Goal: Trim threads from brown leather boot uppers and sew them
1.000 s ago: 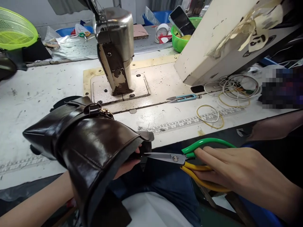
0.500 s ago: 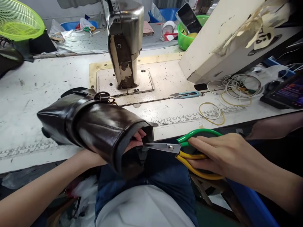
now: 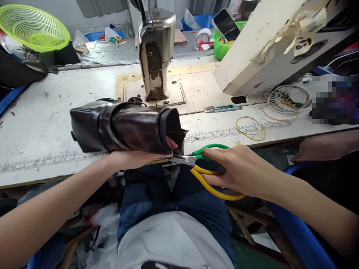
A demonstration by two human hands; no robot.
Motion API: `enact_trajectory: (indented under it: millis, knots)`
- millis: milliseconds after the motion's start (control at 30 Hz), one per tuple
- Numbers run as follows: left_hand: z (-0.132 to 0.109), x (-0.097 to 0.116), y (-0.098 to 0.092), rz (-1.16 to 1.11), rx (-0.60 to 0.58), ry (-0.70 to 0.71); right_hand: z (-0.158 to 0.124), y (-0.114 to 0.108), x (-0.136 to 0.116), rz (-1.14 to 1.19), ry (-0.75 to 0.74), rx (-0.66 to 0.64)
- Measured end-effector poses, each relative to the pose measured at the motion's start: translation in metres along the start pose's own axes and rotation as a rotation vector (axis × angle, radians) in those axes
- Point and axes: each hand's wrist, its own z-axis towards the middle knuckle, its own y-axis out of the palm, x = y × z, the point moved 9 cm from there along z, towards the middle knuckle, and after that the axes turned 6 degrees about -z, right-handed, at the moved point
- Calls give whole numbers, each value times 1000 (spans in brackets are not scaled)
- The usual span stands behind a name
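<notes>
A glossy dark brown leather boot upper (image 3: 134, 123), tube-shaped with a strap around it, lies sideways over the table's front edge. My left hand (image 3: 134, 158) grips its lower edge from beneath, with fingertips showing inside the opening at the right end. In my right hand (image 3: 238, 168) are scissors (image 3: 209, 186) with one green and one yellow handle, fingers through the loops. Their blades meet the lower rim of the opening, close to my left fingertips. The blade tips are partly hidden there.
A sewing machine (image 3: 158, 56) stands behind the boot upper. Blue thread snips (image 3: 223, 108), a rubber band (image 3: 249, 128) and tangled cords (image 3: 288, 99) lie on the right of the white table (image 3: 42, 104). A green basket (image 3: 36, 28) is at the back left.
The boot upper has turned and risen a little, its opening now facing right. The scissors and my right hand have moved left and slightly up, keeping to the rim.
</notes>
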Motion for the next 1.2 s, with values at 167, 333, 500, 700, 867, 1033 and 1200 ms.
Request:
enact_trajectory:
  millis: [167, 333, 500, 700, 867, 1033, 1200]
  knots:
    - [1, 9, -4, 0, 14, -115, 6, -7, -9, -60, -70, 41]
    - [5, 31, -2, -111, -11, -139, 7, -12, -5, -29, -7, 78]
    - [11, 43, -1, -53, -11, -111, 17, -16, -12, 54, -23, 48]
    - [13, 63, 0, 179, 21, -38, 29, -20, -12, 115, 8, 99]
    - [11, 94, 12, 614, 134, 143, 23, -8, -24, 419, -5, 140]
    - [-15, 98, 56, 891, 151, 406, 12, 7, -29, 541, 131, 262]
    - [-87, 101, 24, 837, 655, 540, 8, 13, -29, 424, 217, 314]
